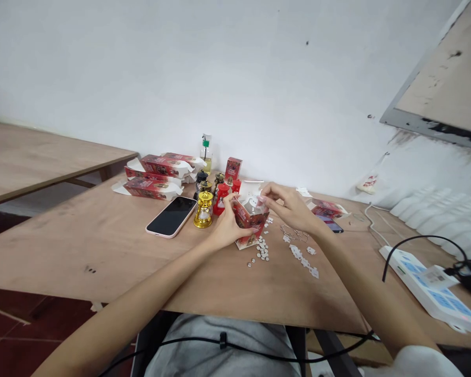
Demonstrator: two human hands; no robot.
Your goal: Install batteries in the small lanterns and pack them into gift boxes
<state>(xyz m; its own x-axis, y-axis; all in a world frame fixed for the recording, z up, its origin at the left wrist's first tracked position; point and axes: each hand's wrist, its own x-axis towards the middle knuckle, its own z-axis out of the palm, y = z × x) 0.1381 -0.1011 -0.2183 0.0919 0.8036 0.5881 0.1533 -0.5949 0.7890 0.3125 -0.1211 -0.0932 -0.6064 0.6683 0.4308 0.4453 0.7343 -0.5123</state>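
Observation:
My left hand (227, 222) grips a small red printed box (251, 222) that stands open on the wooden table (102, 246). My right hand (288, 207) is at the box's open top, its fingers pinched on a small lantern (253, 204) that sits inside the box. A gold lantern (203, 209) and a red lantern (221, 198) stand just left of the box. Several small round silver button cells (262, 248) and white paper bits (304, 259) lie on the table before the box.
A black phone (171, 216) lies face up to the left. Several flat red cartons (157, 175) are stacked at the back, with more lanterns and a small bottle (206, 152). A white power strip (432, 285) with a black cable lies at the right. Another table (31, 157) stands left.

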